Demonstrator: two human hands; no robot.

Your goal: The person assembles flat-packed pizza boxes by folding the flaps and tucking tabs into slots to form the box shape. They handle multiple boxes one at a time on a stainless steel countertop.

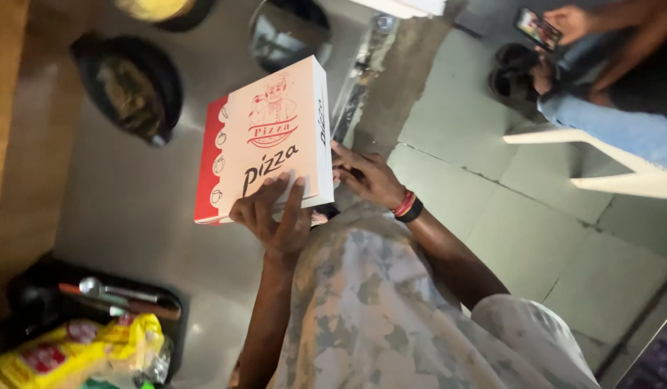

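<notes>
Pizza box (265, 144) | both hands grip | dark pan (131, 86) beside

A grey steel surface (131, 209) fills the left of the view, edged by a wooden strip (5, 108) and catching soft glare from overhead light. To the right lies a floor (506, 216) of pale green-grey tiles with dark, cracked joints. A white plastic chair (607, 162) stands on the tiles at the right edge, with a seated person (621, 79) just behind it.
</notes>
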